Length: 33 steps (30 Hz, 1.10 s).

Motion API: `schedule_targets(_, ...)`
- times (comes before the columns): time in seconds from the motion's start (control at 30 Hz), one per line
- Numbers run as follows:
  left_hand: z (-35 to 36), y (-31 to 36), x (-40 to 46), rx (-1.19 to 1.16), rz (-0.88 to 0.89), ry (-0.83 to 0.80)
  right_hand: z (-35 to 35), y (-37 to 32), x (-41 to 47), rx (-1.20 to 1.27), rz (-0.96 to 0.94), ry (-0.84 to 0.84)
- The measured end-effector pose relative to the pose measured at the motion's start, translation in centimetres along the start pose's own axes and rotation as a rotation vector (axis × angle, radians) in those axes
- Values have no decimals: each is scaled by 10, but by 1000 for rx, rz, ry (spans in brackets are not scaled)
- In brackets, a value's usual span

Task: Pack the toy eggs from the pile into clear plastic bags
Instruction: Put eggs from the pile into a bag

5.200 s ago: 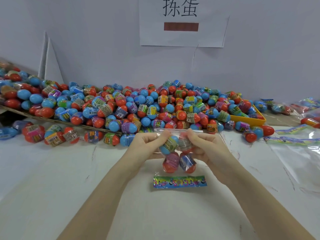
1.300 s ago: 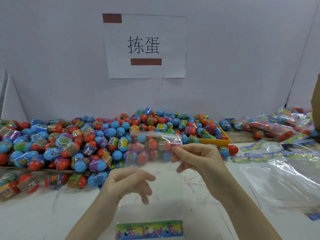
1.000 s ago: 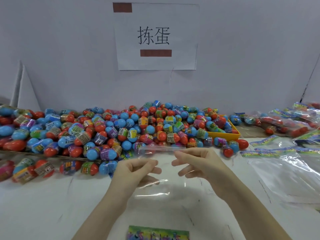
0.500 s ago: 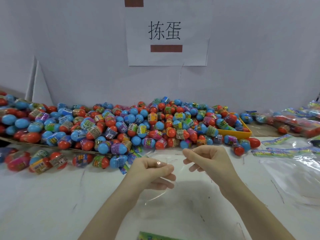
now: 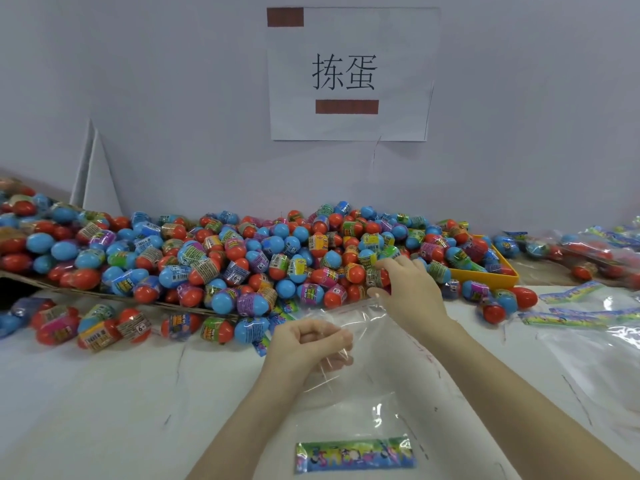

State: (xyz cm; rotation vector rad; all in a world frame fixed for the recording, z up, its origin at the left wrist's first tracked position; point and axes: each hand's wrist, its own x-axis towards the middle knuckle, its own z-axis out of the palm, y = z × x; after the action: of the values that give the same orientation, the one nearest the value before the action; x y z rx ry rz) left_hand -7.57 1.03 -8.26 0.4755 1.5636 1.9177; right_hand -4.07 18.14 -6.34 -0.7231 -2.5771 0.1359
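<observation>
Head camera, looking forward and down over a white table [image 5: 86,410] toward a grey wall.

A large pile of toy eggs [image 5: 242,258], blue and red halves with printed wrappers around their middles, stretches across the far side of the table, spilling left to right over a cardboard sheet [image 5: 20,277] and into a yellow tray [image 5: 498,277].

In front of the pile lies an empty clear plastic bag [image 5: 363,386], flat on the table, with its colourful printed header strip [image 5: 355,457] nearest the viewer and its open mouth facing the pile.

The left hand [image 5: 308,344] pinches the bag's upper left edge, fingers curled around the film, lifting the mouth slightly.

The right hand [image 5: 408,289] reaches forward past the bag mouth into the near edge of the pile; its fingers curl over a red-bottomed egg [image 5: 377,277] (whether the grasp has fully closed cannot be told).

The key relation: that egg sits just beyond and slightly right of the bag mouth, so the likely next move is a short pull back toward the viewer into the opening. The right hand is the nearer one to the eggs; the left is committed to the bag.

Filled bags [image 5: 595,247] and spare bags [image 5: 588,327] lie at the right.
</observation>
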Motion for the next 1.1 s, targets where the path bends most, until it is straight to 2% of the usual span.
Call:
schedule_targets(0.23,1,-3,2,59,3,-4,2,8,-1,-24,-36,73)
schedule_targets(0.33,2,-1,0,66,25,8,-20,8,-10,363,43,236)
schedule_targets(0.37,4,-1,-1,68,33,12,-29,8,-15,542,44,224)
schedule_targets(0.43,6,-1,-2,86,57,8,-49,4,-28,831,-40,37)
schedule_targets(0.5,9,0,-5,109,92,-13,-64,-2,-42,904,-179,-187)
schedule_targets(0.6,11,2,-9,133,142,-30,-73,-7,-53,691,-267,-288)
schedule_targets(0.77,12,3,-12,143,169,-84,-73,-5,-54,286,-257,-229)
schedule_targets(0.87,12,4,-12,126,153,-114,-71,-3,-54,56,-343,-187)
schedule_targets(0.97,12,4,-12,123,135,-133,-70,-3,-55,-5,-395,-210)
schedule_targets(1.1,12,3,-14,125,125,-150,-67,-7,-55,46,-428,-241)
